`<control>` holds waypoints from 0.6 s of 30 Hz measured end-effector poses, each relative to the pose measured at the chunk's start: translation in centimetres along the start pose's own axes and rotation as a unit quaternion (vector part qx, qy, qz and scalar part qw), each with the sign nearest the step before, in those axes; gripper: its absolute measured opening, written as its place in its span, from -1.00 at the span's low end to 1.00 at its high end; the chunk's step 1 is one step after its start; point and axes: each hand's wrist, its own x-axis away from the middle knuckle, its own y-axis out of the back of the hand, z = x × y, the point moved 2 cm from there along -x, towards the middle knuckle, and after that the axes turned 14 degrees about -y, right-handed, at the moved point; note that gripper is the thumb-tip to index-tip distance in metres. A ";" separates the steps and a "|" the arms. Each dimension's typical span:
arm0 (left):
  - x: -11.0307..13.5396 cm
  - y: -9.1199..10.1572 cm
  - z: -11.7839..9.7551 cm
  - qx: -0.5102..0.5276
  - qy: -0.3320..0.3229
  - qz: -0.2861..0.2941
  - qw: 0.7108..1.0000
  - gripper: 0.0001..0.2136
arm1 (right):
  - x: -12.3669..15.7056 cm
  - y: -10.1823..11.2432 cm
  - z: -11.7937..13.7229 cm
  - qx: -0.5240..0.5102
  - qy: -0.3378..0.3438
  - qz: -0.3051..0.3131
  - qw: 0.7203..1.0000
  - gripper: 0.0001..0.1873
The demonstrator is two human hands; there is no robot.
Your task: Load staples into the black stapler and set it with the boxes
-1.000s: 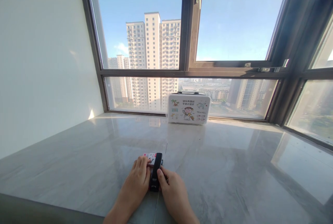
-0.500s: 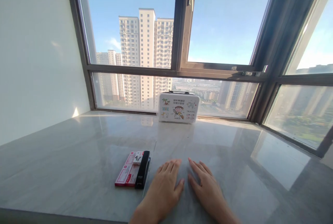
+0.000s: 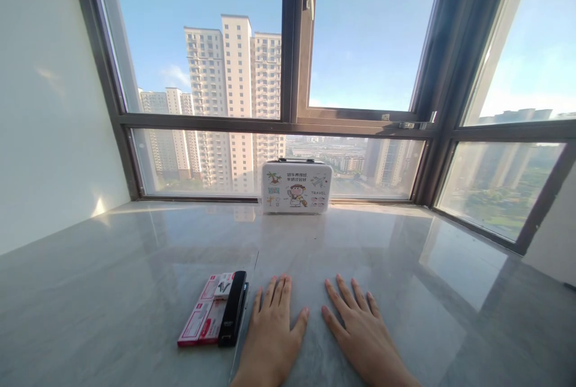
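Left hand (image 3: 272, 336) and right hand (image 3: 360, 332) have moved off the stapler (image 3: 233, 312), fingers (image 3: 347, 295) spread, its long axis pointing windowward.

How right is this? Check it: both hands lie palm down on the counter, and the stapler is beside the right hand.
The side is wrong: the head view shows the stapler beside the left hand, not the right hand. Both do lie palm down on the counter.

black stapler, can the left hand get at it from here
Probably yes: the left hand lies palm down with fingers spread, just right of the black stapler. Nothing visible stands between them; the red-and-white boxes are on the stapler's other side.
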 end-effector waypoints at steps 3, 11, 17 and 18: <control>0.0 -0.2 0.2 -0.006 0.004 -0.001 1.000 -0.36 | -0.1 -0.1 -0.2 -0.002 -0.004 0.006 1.000 -0.34; 0.1 -0.3 0.3 -0.004 0.002 0.000 1.000 -0.36 | 0.0 -0.1 -0.2 -0.005 -0.003 0.008 1.000 -0.34; 0.2 -0.2 0.3 -0.001 0.001 -0.006 1.000 -0.37 | 0.0 -0.1 -0.2 -0.006 -0.004 0.003 1.000 -0.34; 0.2 -0.2 0.4 -0.002 0.001 -0.006 1.000 -0.37 | 0.0 -0.1 -0.2 -0.006 -0.004 0.003 1.000 -0.34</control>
